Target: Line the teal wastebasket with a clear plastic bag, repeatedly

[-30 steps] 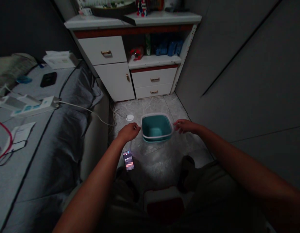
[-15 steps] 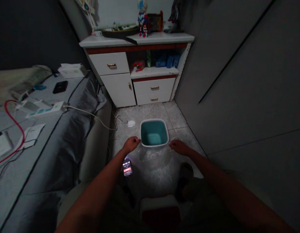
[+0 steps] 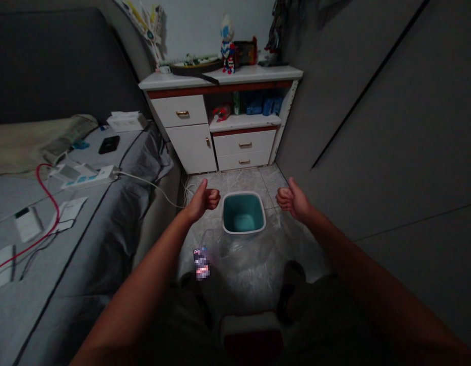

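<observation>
Both hands are raised over the floor in fists with the thumbs up. My left hand (image 3: pixel 205 199) is left of a teal bin with a pale rim (image 3: pixel 243 231), fingers curled and nothing in them. On the bin's other side, my right hand (image 3: pixel 292 200) makes the same closed shape, holding nothing. Neither hand touches the bin, and its inside shows only the teal walls and bottom. A lit phone (image 3: pixel 201 263) lies below my left forearm, its screen partly blurred out.
A bed (image 3: pixel 117 213) with a power strip (image 3: pixel 91 178) and cables runs along the left. Ahead stands a white cabinet (image 3: pixel 185 147) with figures on top. A grey panelled wall (image 3: pixel 391 152) closes the right. A white and dark red object (image 3: pixel 252 323) sits between my feet.
My hands have risen and moved outward from beside the bin's rim, and the thumbs now point up. The camera view has tilted up slightly; the bin stays in place.
</observation>
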The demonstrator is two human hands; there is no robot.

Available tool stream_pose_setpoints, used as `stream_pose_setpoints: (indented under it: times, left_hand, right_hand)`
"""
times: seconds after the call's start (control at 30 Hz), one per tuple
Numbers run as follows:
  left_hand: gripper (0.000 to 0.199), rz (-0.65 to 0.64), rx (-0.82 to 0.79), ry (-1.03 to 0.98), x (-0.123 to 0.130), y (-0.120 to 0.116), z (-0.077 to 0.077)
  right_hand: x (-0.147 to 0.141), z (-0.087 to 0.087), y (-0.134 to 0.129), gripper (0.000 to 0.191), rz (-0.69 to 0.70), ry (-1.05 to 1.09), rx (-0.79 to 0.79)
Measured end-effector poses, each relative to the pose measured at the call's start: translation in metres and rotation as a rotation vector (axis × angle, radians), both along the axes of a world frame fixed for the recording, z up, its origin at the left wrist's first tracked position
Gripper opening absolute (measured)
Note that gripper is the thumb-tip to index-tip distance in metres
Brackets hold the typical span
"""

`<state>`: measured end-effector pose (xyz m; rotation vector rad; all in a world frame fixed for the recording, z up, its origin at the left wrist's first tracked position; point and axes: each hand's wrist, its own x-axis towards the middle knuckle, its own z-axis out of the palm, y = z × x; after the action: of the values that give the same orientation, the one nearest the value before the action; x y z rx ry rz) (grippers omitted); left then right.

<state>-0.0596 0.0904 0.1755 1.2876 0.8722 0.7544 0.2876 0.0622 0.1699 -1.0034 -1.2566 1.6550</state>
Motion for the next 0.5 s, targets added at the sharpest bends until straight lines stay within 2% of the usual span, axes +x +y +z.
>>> stream_pose_setpoints:
  times: [0.07,0.13,0.2,0.23,0.27,0.33,0.43,0.5]
  left_hand:
    - [0.081,-0.105,0.041,-0.069,-0.006,-0.011,0.048]
    - [0.086,-0.176,0.049,-0.095,-0.010,-0.020,0.089]
    - [0.091,-0.208,0.016,-0.127,-0.007,-0.016,0.116]
    - [0.093,-0.212,-0.017,-0.141,-0.002,-0.006,0.122]
    - [0.094,-0.216,-0.056,-0.158,0.005,0.007,0.123]
    - [0.093,-0.181,-0.133,-0.184,0.022,0.045,0.108]
    - [0.086,-0.100,-0.214,-0.225,0.039,0.098,0.062]
    - [0.085,-0.066,-0.239,-0.245,0.040,0.116,0.036]
  right_hand:
    - [0.004,0.056,-0.007,0.075,0.063,0.085,0.131]
    - [0.006,0.108,-0.018,0.078,0.125,0.120,0.246]
    - [0.002,0.141,-0.020,0.080,0.134,0.146,0.337]
    - [-0.001,0.148,-0.014,0.081,0.113,0.142,0.345]
    - [-0.005,0.147,-0.002,0.082,0.080,0.125,0.328]
    - [-0.015,0.123,0.034,0.083,0.018,0.033,0.211]
    - [-0.024,0.063,0.095,0.083,-0.051,-0.133,0.011]
    - [-0.023,0.032,0.123,0.083,-0.058,-0.178,-0.053]
